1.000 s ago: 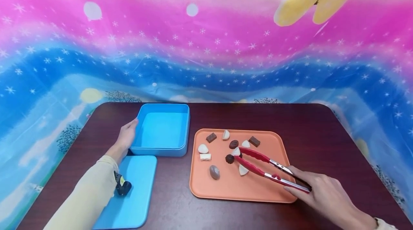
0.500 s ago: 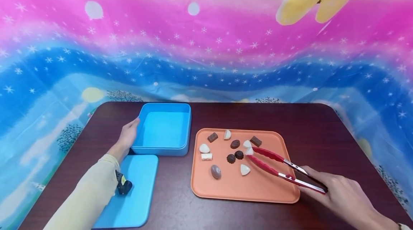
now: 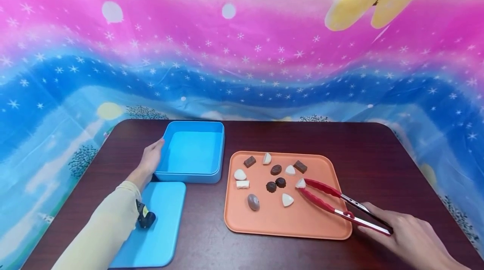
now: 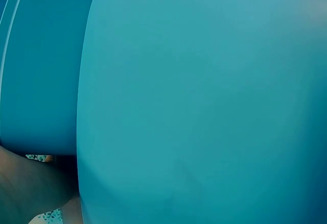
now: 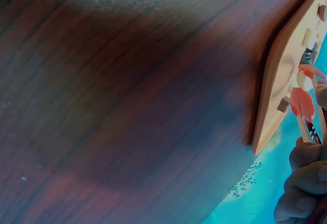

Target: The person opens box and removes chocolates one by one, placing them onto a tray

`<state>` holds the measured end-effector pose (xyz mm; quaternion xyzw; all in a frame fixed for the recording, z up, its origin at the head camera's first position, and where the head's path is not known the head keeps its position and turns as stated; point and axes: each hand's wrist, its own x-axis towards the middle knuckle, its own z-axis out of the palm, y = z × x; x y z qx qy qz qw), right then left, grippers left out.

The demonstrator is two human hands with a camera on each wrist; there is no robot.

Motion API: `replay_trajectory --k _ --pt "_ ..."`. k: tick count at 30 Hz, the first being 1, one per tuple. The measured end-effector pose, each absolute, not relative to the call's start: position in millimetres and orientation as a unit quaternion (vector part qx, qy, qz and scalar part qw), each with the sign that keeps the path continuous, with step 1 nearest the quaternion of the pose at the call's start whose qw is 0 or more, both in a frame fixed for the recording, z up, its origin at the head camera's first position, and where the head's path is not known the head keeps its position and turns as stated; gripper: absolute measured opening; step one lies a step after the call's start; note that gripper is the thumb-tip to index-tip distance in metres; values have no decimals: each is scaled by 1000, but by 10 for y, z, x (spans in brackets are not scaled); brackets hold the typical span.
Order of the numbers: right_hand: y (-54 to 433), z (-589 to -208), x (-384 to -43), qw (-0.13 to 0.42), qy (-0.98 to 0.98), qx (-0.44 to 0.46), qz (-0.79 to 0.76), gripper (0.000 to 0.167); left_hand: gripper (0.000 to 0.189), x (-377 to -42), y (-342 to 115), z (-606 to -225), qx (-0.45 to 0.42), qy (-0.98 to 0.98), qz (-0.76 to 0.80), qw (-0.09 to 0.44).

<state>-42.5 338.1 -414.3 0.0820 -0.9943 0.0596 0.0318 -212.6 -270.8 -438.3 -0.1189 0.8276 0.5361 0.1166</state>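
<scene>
My right hand holds a pair of red-tipped metal tongs over the orange tray. Between the tong tips is a white wedge-shaped chocolate, close over the tray's right half. In the right wrist view, curled fingers wrap the tongs' handle. My left hand grips the left wall of an open, square blue box, its fingers partly hidden against the side. On the tray lie two dark round chocolates, a grey-brown egg-shaped one, a white wedge and several others.
A flat blue lid lies in front of the box, partly under my left forearm, with a black wrist device above it. Brown rectangular chocolates sit near the tray's far edge. A patterned cloth hangs behind the dark wooden table.
The tongs have moved right across the tray with the white chocolate between their tips, away from the two dark round chocolates. My left hand stays on the box.
</scene>
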Motion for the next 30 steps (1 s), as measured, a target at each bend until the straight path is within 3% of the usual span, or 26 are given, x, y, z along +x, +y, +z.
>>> replay_trajectory --k 9,30 --pt "3439 -4176 -414 10 -996 70 59 69 64 -2125 -2714 -4371 -120 828 535 114" --pt "3441 -4233 -413 26 -994 82 63 65 63 -2131 -2691 -4373 -128 825 538 118"
